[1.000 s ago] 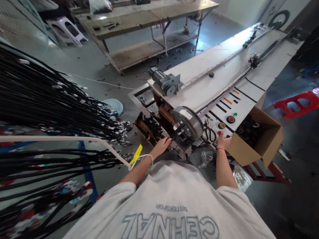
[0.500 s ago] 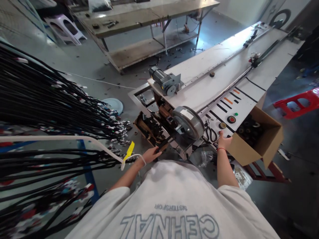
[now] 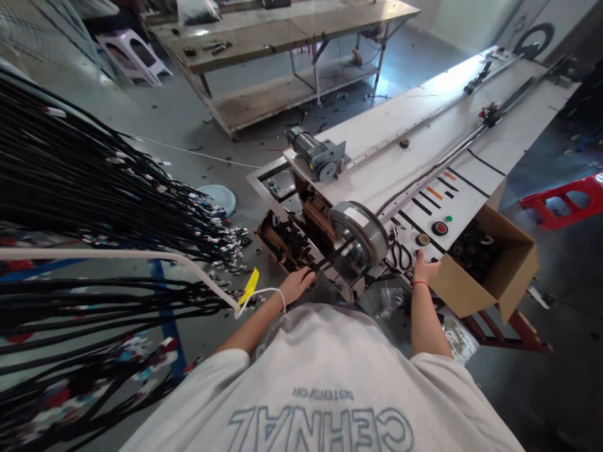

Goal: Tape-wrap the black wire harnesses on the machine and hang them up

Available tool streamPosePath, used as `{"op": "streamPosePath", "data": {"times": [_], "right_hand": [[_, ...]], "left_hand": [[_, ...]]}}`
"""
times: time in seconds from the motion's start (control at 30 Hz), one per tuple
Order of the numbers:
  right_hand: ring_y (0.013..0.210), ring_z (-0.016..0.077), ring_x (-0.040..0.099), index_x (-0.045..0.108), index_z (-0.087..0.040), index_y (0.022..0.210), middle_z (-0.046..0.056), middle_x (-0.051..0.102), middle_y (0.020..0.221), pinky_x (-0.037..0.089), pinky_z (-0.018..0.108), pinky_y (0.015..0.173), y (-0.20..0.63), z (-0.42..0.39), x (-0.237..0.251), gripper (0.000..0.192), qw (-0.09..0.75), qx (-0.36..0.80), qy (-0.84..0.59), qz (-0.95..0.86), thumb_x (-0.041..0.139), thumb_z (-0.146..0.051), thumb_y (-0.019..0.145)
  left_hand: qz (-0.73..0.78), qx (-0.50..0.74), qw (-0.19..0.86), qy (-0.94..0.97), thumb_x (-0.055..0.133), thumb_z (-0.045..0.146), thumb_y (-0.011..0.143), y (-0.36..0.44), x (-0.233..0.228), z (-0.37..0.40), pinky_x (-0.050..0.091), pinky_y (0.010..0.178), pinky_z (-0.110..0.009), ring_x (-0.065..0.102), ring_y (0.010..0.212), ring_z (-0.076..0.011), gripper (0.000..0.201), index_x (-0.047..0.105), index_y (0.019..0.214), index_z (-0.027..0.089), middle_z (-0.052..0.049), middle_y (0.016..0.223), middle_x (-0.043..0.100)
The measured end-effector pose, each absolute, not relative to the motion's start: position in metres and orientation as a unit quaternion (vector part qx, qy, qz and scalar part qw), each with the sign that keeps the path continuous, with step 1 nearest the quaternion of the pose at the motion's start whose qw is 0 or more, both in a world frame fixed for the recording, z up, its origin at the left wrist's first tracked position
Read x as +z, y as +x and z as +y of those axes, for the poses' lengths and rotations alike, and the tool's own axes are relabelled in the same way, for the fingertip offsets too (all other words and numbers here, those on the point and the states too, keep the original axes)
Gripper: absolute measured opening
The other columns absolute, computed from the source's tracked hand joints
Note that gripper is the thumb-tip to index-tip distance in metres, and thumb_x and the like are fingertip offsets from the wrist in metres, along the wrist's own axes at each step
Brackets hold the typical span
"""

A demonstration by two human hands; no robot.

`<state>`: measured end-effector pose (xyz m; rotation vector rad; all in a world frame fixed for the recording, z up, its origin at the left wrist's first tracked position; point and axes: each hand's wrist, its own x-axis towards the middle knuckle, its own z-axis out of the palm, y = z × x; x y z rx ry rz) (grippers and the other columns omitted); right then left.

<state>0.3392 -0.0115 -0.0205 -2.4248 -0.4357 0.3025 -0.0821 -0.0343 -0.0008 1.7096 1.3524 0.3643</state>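
Note:
My left hand (image 3: 296, 285) is closed around a long black cable bundle (image 3: 332, 256). From the fingers, the bundle runs up and right to the opening of a round grey wheel (image 3: 360, 232) mounted at the table's near end. At the front edge of the white table, my right hand (image 3: 426, 271) has its fingers apart, one stretched up at a small dark knob. Just beyond it lie a tan tape roll (image 3: 423, 240) and black-handled scissors (image 3: 401, 254). A round black piece with a red centre (image 3: 440, 227) and a green button (image 3: 449, 218) are farther up.
An open cardboard box (image 3: 485, 276) of dark rolls stands right of my right hand. Many black cables (image 3: 117, 188) hang at the left, beside a white tube (image 3: 141, 253). A motor (image 3: 313, 150) sits on the white table (image 3: 414, 113). Behind is a workbench (image 3: 264, 47).
My left hand has moved slightly right and up, and the black cable bundle now reaches from it to the wheel. My right hand stays at the table edge. The view has shifted slightly.

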Motion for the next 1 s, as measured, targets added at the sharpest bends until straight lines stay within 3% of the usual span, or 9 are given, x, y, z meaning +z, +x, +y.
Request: {"op": "streamPosePath", "data": {"times": [0.17,0.4,0.57,0.77,1.0], "right_hand": [[0.123,0.0409,0.052,0.044,-0.006,0.129,0.029,0.053,0.13,0.041,0.051,0.101,0.342,-0.012,-0.025,0.076,0.315,0.105,-0.927,-0.176,0.062,-0.06,0.078],[0.122,0.0378,0.052,0.046,-0.008,0.127,0.028,0.055,0.129,0.04,0.047,0.103,0.342,-0.012,-0.025,0.075,0.335,0.097,-0.921,-0.171,0.063,-0.061,0.077],[0.124,0.0382,0.051,0.045,-0.007,0.129,0.029,0.053,0.131,0.04,0.048,0.103,0.339,-0.013,-0.024,0.076,0.339,0.098,-0.92,-0.17,0.063,-0.061,0.078],[0.122,0.0388,0.052,0.046,-0.007,0.129,0.029,0.055,0.129,0.04,0.049,0.103,0.339,-0.013,-0.025,0.076,0.337,0.094,-0.921,-0.172,0.063,-0.061,0.078],[0.124,0.0373,0.051,0.045,-0.007,0.13,0.028,0.053,0.132,0.04,0.046,0.103,0.339,-0.013,-0.025,0.079,0.33,0.096,-0.922,-0.175,0.06,-0.065,0.078]], "left_hand": [[0.566,0.157,0.417,0.694,0.036,0.046,0.096,-0.063,0.004,-0.022,0.044,0.069,-0.029,0.063,0.07,-0.0204,0.036,0.059,0.093,0.018,-0.005,0.073,0.065],[0.555,0.19,0.409,0.699,0.042,0.041,0.096,-0.036,0.007,-0.003,0.045,0.08,-0.031,0.065,0.083,-0.0219,0.032,0.062,0.099,0.017,-0.008,0.087,0.07],[0.566,0.193,0.373,0.71,0.05,0.044,0.091,-0.022,0.007,0.006,0.045,0.078,-0.032,0.064,0.083,-0.0237,0.032,0.063,0.098,0.016,-0.009,0.087,0.07],[0.585,0.12,0.33,0.731,0.048,0.045,0.09,-0.04,-0.016,-0.003,0.043,0.071,-0.029,0.064,0.078,-0.0236,0.035,0.067,0.086,0.016,-0.011,0.081,0.07],[0.599,-0.01,0.406,0.69,0.056,0.045,0.079,-0.115,-0.052,-0.042,0.041,0.063,-0.026,0.064,0.072,-0.022,0.029,0.069,0.081,0.018,-0.005,0.071,0.069]]}}
